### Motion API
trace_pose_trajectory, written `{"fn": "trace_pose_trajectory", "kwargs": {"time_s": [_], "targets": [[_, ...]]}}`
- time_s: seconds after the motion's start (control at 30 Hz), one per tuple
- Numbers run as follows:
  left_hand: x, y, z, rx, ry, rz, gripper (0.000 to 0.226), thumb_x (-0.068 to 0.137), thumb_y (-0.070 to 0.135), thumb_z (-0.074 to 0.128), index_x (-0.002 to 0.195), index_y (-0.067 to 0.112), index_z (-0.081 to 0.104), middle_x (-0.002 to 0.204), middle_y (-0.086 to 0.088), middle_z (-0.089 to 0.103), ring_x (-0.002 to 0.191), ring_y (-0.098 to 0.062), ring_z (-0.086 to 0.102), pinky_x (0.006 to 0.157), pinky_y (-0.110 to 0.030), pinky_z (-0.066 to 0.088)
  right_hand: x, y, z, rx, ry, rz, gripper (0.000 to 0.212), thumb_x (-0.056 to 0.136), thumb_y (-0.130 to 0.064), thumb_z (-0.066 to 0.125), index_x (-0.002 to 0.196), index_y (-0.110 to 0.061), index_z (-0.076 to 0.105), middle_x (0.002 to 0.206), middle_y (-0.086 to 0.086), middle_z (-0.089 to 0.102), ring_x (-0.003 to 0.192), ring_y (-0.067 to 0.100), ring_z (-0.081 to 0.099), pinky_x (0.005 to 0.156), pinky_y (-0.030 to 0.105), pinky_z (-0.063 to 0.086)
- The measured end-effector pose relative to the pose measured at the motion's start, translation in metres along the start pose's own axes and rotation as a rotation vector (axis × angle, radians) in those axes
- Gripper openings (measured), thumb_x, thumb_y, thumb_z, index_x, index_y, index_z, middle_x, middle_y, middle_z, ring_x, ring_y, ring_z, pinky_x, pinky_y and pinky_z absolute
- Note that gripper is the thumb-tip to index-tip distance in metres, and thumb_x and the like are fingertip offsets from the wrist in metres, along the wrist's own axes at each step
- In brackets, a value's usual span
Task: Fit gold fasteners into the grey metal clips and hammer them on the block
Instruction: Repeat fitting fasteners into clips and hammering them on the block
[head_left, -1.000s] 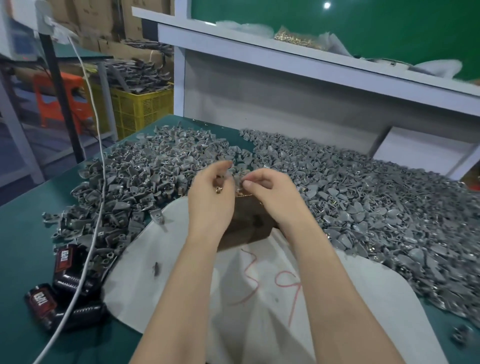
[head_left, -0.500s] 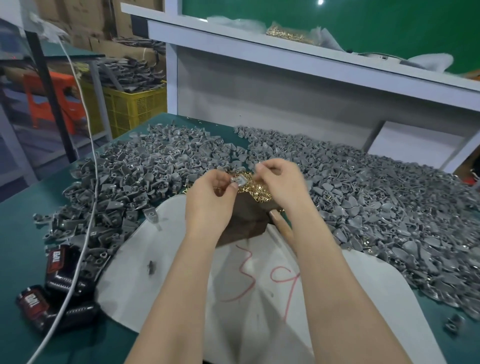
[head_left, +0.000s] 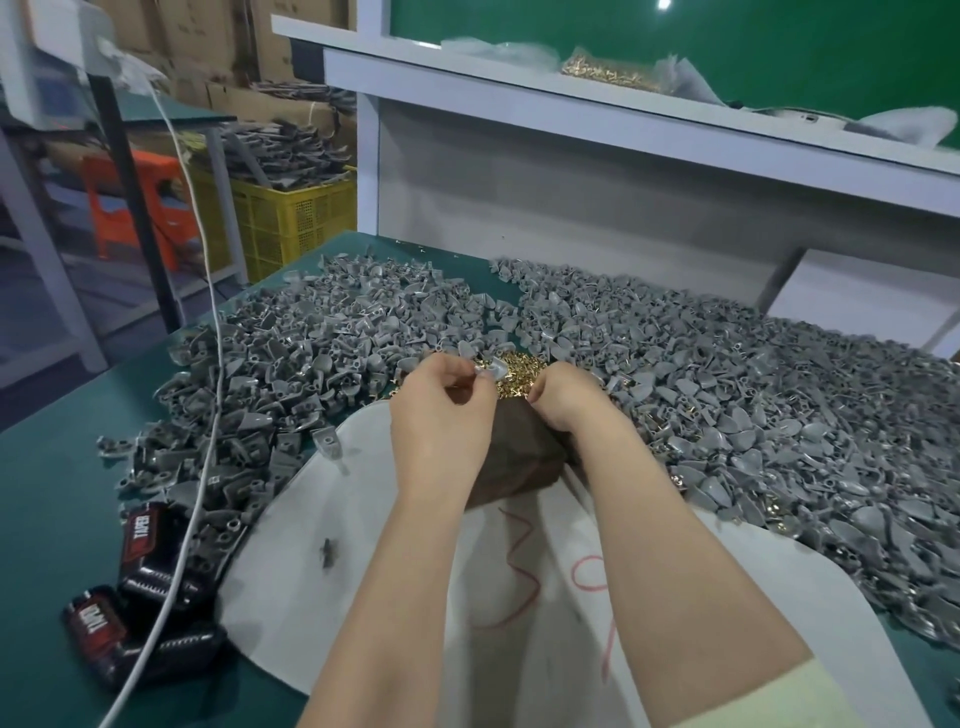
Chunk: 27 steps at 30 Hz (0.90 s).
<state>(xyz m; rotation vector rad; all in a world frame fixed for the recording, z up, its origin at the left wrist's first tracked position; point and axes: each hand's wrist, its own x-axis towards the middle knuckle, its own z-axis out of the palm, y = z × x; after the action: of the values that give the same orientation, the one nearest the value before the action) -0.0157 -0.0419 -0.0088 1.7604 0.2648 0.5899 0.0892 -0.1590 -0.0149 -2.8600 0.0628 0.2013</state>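
Thousands of grey metal clips (head_left: 753, 405) cover the far half of the green table (head_left: 47, 493), in a left heap and a bigger right heap with a narrow gap between them at the far edge. Near the middle, between the heaps, sits a small pile of gold fasteners (head_left: 519, 364), right against the far edge of the dark brown block (head_left: 524, 462). The block rests on a white sheet (head_left: 384, 597) scrawled with red marks, and both bare forearms reach over that sheet from the near side.

The left hand (head_left: 441, 415) pinches one clip (head_left: 491, 370) between thumb and fingertips, holding it just over the gold pile. The right hand (head_left: 569, 402) is beside it, knuckles up, its fingers curled down with the tips at the right edge of the fasteners. From where I stand I cannot tell whether it has one pinched. The two hands are close but apart.

A stray clip (head_left: 328, 553) lies on the sheet, left of the left forearm. At the near left, two black-and-red packets (head_left: 140, 540) lie on the table, with a white cable (head_left: 205, 364) crossing them and rising to the far left. Beyond the table on the left stand a yellow crate (head_left: 291, 218) piled with grey parts and an orange stool (head_left: 130, 208). A white shelf (head_left: 519, 98) runs along the far side, and a clear bag of gold pieces (head_left: 613, 75) lies on it.
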Motion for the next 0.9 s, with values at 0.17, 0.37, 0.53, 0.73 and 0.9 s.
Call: {"fn": "trace_pose_trajectory", "kwargs": {"time_s": [0.17, 0.37, 0.53, 0.73, 0.9], "targets": [[-0.0013, 0.0008, -0.0005, 0.006, 0.0, -0.008, 0.004, 0.086, 0.02, 0.065, 0.087, 0.018, 0.062, 0.075, 0.017, 0.059, 0.073, 0.002, 0.055, 0.063, -0.01, 0.036, -0.0015, 0.0051, -0.0043, -0.001, -0.045, -0.042, 0.014, 0.087, -0.01, 0.057, 0.092, -0.017, 0.068, 0.114, 0.007, 0.065, 0.107, 0.03, 0.058, 0.096, 0.038, 0.047], [-0.0042, -0.0002, 0.0017, 0.107, 0.014, 0.007, 0.006, 0.086, 0.025, 0.065, 0.087, 0.022, 0.061, 0.076, 0.016, 0.058, 0.078, -0.007, 0.056, 0.07, -0.018, 0.038, -0.0052, 0.0027, -0.0068, -0.042, -0.071, -0.041, 0.027, 0.091, -0.007, 0.051, 0.112, -0.008, 0.066, 0.121, 0.011, 0.062, 0.111, 0.029, 0.057, 0.093, 0.031, 0.048], [-0.0041, -0.0024, 0.0022, 0.139, -0.012, 0.017, 0.009, 0.087, 0.025, 0.065, 0.092, 0.019, 0.063, 0.084, 0.008, 0.062, 0.084, -0.012, 0.059, 0.076, -0.022, 0.042, -0.0051, 0.0056, -0.0037, -0.007, -0.035, -0.023, 0.027, 0.089, -0.006, 0.053, 0.114, -0.005, 0.063, 0.118, 0.014, 0.062, 0.108, 0.031, 0.058, 0.095, 0.038, 0.049], [-0.0052, -0.0038, 0.0031, 0.308, -0.034, 0.039, 0.011, 0.088, 0.025, 0.059, 0.097, 0.023, 0.064, 0.102, 0.006, 0.066, 0.1, -0.017, 0.059, 0.094, -0.042, 0.043, -0.0021, 0.0092, -0.0043, 0.02, -0.04, 0.001, 0.024, 0.09, -0.008, 0.054, 0.111, -0.005, 0.066, 0.115, 0.013, 0.064, 0.104, 0.03, 0.06, 0.092, 0.036, 0.05], [-0.005, -0.0043, 0.004, 0.31, -0.048, 0.026, 0.01, 0.087, 0.025, 0.059, 0.096, 0.024, 0.064, 0.103, 0.006, 0.066, 0.101, -0.017, 0.059, 0.095, -0.042, 0.042, 0.0004, 0.0082, 0.0007, 0.022, 0.013, 0.019, 0.022, 0.089, -0.013, 0.056, 0.109, -0.01, 0.066, 0.115, 0.01, 0.063, 0.105, 0.03, 0.058, 0.097, 0.039, 0.047]]}}
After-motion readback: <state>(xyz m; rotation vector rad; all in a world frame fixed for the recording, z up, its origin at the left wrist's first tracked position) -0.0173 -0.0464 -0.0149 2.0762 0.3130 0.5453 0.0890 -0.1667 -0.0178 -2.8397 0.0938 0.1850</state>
